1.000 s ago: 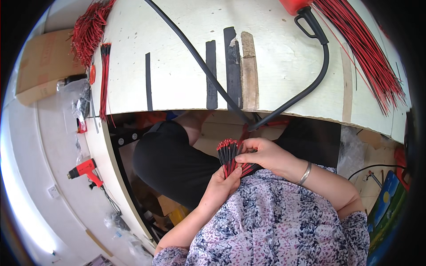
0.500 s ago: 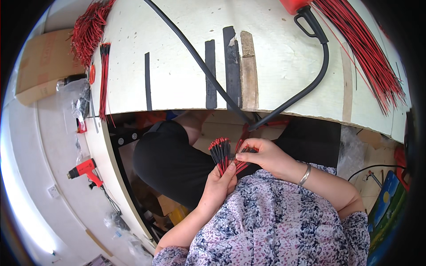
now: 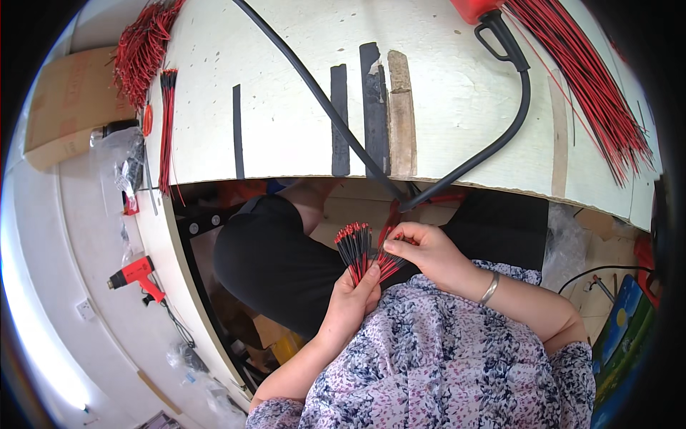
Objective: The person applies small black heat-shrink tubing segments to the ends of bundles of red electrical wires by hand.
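Seems partway along: wire bundle (image 3: 352, 247) fanned at the red tips into 2 clusters, over the lap, beyond the near edge of the table (image 3: 457, 129). Clamped around its lower lengths, the grip of the left hand (image 3: 351, 300). Close together beside the right cluster, thumb and forefinger of the right hand (image 3: 432, 257); impossible to say whether pinching a wire. Not yet laid down or fully divided, apparently. Perhaps also unhandled: the long wire pile (image 3: 586, 86), cut off above. Hidden: wire tails behind the left palm, part of the right cluster. Too dense for counting.
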### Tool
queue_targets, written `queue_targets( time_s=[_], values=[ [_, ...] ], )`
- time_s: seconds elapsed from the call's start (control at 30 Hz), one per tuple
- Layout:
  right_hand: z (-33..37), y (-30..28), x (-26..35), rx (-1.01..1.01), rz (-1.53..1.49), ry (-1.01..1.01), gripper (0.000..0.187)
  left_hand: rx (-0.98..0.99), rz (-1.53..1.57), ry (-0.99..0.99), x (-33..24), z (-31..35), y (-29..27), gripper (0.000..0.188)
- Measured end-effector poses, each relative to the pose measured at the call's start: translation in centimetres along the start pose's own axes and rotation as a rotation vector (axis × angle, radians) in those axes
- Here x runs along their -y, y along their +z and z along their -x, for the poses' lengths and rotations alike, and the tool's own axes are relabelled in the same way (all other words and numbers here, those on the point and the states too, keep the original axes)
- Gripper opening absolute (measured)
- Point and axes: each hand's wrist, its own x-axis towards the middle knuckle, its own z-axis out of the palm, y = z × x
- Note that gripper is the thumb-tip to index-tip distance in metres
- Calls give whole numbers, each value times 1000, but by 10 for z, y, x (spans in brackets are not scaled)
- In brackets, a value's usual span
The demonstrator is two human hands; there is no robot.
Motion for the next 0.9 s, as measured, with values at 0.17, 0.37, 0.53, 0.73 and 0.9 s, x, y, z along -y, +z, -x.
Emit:
queue_targets(
  time_s=[0.17, 0.37, 0.53, 0.73, 0.9],
  values=[
    [0, -2, 9, 17, -80, 47, 18, -1, 12, -3, -1, 0, 1, 15],
    [-4, -1, 14, 118, -124, 99, 15, 4, -44, 2, -1, 0, 3, 15],
    [-2, -3, 11, 139, -149, 92, 14, 34, -109, -10, -2, 0, 3, 15],
    [-4, -1, 10, 88, -147, 111, 10, 77, -110, -23, 0, -2, 0, 15],
    [-5, -2, 8, 112, -174, 105, 10, 80, -156, -10, -1, -2, 0, 18]
  ],
)
